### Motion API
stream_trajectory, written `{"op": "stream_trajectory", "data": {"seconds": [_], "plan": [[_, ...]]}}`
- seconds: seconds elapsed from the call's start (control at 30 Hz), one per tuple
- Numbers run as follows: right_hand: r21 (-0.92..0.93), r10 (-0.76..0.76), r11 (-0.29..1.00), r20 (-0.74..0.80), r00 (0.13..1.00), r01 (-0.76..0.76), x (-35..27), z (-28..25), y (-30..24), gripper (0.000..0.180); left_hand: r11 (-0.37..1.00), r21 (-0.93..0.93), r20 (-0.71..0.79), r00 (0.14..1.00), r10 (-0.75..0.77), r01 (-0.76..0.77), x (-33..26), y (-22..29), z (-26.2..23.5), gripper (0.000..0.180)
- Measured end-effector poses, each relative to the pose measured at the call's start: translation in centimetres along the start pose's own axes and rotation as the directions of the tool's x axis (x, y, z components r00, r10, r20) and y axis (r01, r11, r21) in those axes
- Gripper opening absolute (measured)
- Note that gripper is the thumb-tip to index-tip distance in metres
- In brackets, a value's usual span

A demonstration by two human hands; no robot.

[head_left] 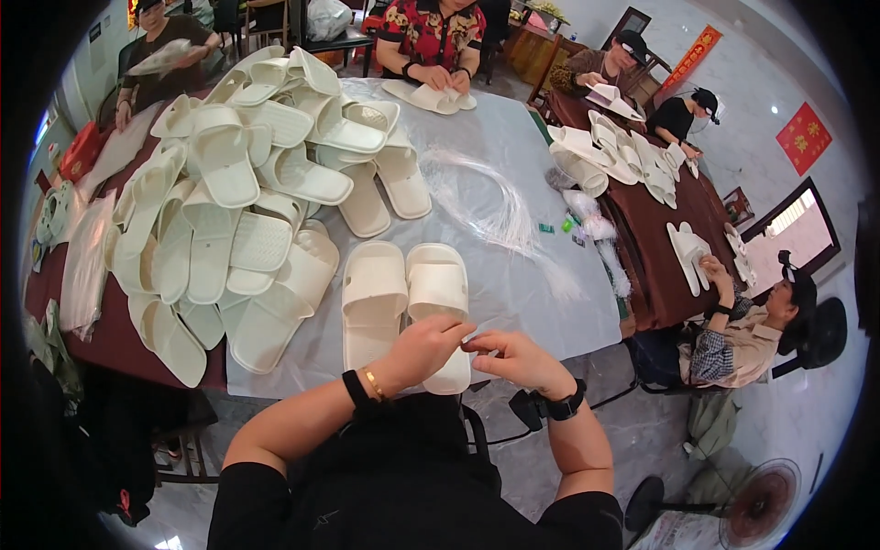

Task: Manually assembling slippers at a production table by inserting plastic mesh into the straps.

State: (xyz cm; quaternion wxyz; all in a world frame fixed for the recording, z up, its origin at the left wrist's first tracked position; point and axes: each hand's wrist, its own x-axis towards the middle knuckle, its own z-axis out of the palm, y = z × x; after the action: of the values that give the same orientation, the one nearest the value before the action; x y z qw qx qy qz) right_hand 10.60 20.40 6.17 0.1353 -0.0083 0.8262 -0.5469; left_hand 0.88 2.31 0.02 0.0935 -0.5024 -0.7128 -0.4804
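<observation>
A pair of cream slide slippers lies side by side in front of me: the left slipper (374, 307) and the right slipper (436, 280), straps facing up. My left hand (423, 350) is over the lower part of the right slipper, its fingers pressed together and pointing right. Close beside its fingertips, my right hand (526, 361) bends thumb and fingers into a pinch just off the slipper's edge. Whatever lies between the fingertips is too small to make out. Beyond the slippers a loose bundle of clear thin strands (500, 206) curves across the plastic sheet (564, 316).
A tall heap of cream slippers (225, 156) covers the table's left side, beside flat clear plastic bags (89, 266). Small green packets (546, 228) lie at the right. Across the table a person (438, 41) handles slippers; others work at a brown-covered table (655, 266).
</observation>
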Motion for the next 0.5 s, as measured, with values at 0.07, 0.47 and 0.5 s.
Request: {"op": "stream_trajectory", "data": {"seconds": [0.07,0.47,0.5], "plan": [[0.047,0.028,0.998,0.041,0.999,-0.030,0.2,-0.2,-0.5,0.036,1.000,0.011,0.093,0.996,-0.008,0.007,0.1,-0.7,0.2,0.022],[-0.620,-0.245,0.779,-0.443,0.862,-0.097,13.5,-9.4,14.4,0.056,0.987,-0.128,-0.033,0.994,-0.104,0.099,-0.5,2.4,-2.5,0.011],[-0.648,-0.155,0.734,-0.455,0.877,-0.206,14.4,-9.7,14.6,0.059,0.982,-0.162,-0.019,0.994,-0.107,0.102,-0.7,2.7,-2.8,0.011]]}}
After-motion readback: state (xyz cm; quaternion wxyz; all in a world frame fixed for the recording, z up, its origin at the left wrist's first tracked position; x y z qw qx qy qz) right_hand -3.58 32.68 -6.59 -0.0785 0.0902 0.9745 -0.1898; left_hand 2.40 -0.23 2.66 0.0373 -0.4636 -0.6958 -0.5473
